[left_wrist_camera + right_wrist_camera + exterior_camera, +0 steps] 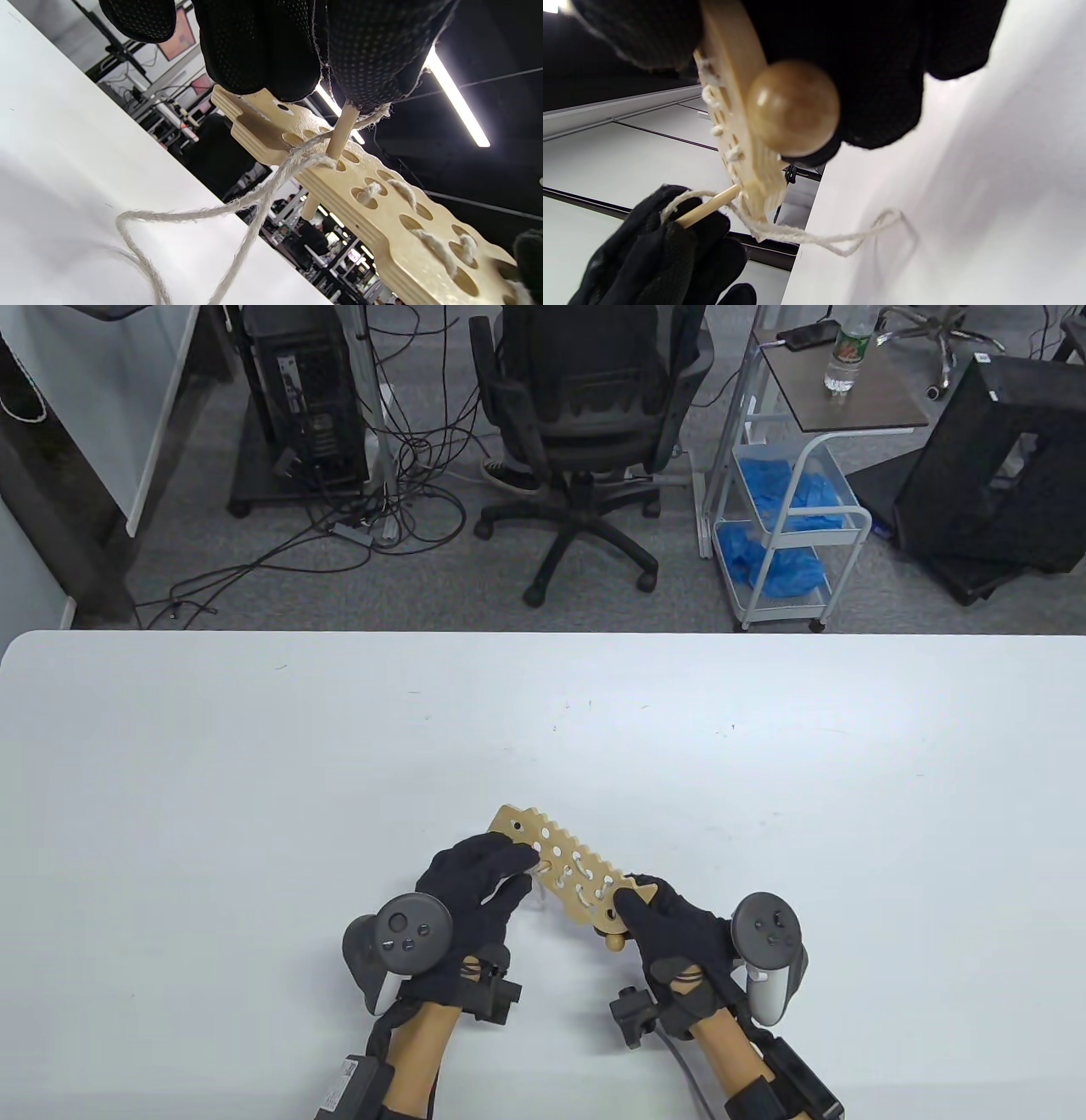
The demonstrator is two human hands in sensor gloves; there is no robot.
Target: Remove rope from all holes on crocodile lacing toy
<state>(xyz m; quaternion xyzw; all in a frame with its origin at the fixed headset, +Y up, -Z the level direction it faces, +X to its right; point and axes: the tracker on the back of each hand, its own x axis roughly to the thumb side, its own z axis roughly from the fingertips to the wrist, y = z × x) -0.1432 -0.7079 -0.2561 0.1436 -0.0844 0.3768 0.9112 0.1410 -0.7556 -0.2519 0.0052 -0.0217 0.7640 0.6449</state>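
We hold the crocodile lacing toy lifted just above the near part of the tabletop, between our two hands. Our right hand grips the near-right end of the board, beside the round wooden knob. Our left hand pinches the wooden lacing needle, which stands through one of the holes near the far end of the laced stretch. The rope hangs in a loose loop down to the tabletop.

The main risk we see is snagging. The slack loop lies close to the needle, and if we draw the needle out at a slant, the rope may catch on a hole's edge or cross itself and tighten into a knot. Several holes towards the right hand are laced, so pulling hard on one stitch could cinch the others and make them harder to free. Our pinch sits on the needle's end, so a slip could drop it back through. The right hand's hold is at one end only, so a sharp tug could twist the board.

In the table view, the board's long axis runs diagonally, from far-left to near-right. The blunt end with the small eye hole points far-left, away from us, and the serrated edge faces far-right.
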